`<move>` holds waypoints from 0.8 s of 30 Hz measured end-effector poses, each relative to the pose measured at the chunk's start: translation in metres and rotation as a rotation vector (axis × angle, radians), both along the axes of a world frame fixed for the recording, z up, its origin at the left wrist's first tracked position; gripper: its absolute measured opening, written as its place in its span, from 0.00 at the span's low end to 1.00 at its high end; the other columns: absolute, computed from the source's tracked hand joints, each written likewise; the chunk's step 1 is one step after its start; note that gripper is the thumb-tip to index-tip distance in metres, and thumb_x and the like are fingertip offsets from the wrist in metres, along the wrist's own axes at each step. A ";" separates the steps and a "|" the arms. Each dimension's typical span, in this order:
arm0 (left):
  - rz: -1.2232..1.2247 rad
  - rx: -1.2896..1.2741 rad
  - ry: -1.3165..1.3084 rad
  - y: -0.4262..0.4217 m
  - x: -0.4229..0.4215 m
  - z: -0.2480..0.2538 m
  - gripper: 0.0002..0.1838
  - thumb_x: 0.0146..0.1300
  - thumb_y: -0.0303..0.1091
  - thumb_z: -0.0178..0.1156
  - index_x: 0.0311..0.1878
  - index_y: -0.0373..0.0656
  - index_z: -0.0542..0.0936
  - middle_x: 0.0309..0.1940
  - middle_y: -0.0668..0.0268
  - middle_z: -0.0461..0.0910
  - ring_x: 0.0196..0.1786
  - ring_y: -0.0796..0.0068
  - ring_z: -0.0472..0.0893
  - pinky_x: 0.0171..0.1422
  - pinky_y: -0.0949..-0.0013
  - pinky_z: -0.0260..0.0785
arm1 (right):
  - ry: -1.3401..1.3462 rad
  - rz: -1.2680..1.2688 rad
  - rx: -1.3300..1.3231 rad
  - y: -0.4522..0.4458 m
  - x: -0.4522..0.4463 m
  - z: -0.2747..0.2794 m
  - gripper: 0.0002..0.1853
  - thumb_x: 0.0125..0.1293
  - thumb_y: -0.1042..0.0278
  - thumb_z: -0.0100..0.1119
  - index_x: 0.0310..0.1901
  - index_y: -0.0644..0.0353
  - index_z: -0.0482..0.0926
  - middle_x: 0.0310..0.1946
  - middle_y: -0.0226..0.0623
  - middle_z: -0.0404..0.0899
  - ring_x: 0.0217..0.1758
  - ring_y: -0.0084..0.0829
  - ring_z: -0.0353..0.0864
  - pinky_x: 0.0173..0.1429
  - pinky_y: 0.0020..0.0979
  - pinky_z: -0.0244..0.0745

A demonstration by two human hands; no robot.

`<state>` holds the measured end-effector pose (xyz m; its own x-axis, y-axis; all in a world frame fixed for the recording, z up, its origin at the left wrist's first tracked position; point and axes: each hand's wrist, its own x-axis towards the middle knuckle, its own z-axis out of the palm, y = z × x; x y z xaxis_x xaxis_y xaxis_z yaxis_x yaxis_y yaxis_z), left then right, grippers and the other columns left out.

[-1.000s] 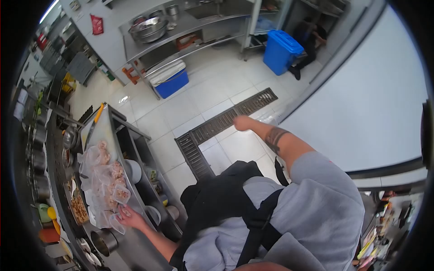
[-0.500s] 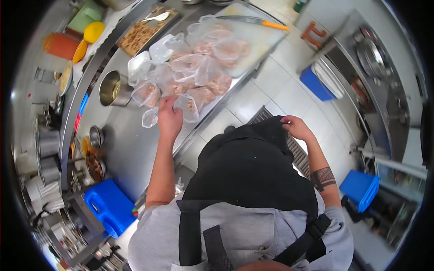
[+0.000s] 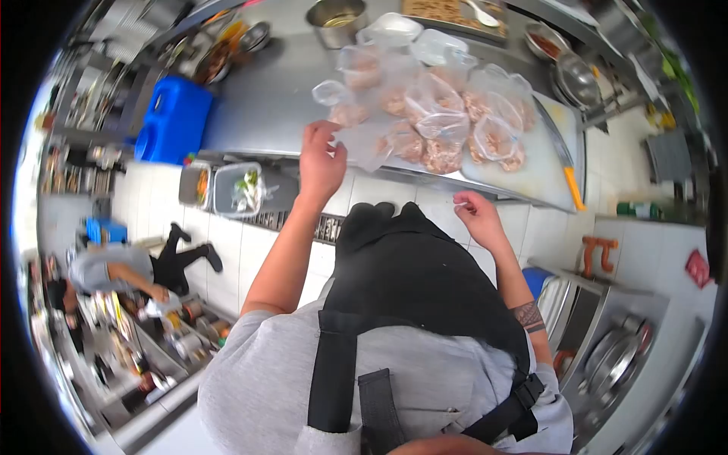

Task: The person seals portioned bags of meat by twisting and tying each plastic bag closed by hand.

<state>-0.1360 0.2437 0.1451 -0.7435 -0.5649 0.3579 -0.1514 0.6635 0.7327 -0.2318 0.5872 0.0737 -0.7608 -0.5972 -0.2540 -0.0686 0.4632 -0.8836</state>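
My left hand [image 3: 322, 167] is at the front edge of the steel table [image 3: 254, 114], fingers apart and slightly bent, with nothing visible in it. Just beyond its fingertips is a small clear plastic bag [image 3: 348, 114] with pale pink raw meat inside. Several more bags of raw meat [image 3: 444, 148] crowd together to its right. My right hand [image 3: 479, 220] hangs in the air beside the black apron [image 3: 409, 265], fingers loosely curled but apart, holding nothing I can see.
A knife with an orange handle [image 3: 574, 188] lies on the white cutting board [image 3: 550, 178]. Behind the bags are white foam trays [image 3: 390, 30] and a metal pot [image 3: 336, 34]. A blue jug [image 3: 174, 114] stands left, above waste bins [image 3: 236, 189]. A co-worker [image 3: 121, 269] bends over shelves.
The view has swung left, bringing the co-worker and bins into sight. My left hand has drawn back from the bags. My right hand has come away from the apron's edge.
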 end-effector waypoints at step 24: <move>-0.356 0.256 0.041 -0.064 -0.012 -0.104 0.58 0.36 0.39 0.80 0.73 0.30 0.62 0.67 0.41 0.67 0.72 0.43 0.66 0.79 0.53 0.57 | 0.226 0.313 0.052 -0.245 -0.061 0.073 0.18 0.57 0.83 0.54 0.50 0.62 0.79 0.37 0.30 0.78 0.31 0.20 0.75 0.31 0.26 0.74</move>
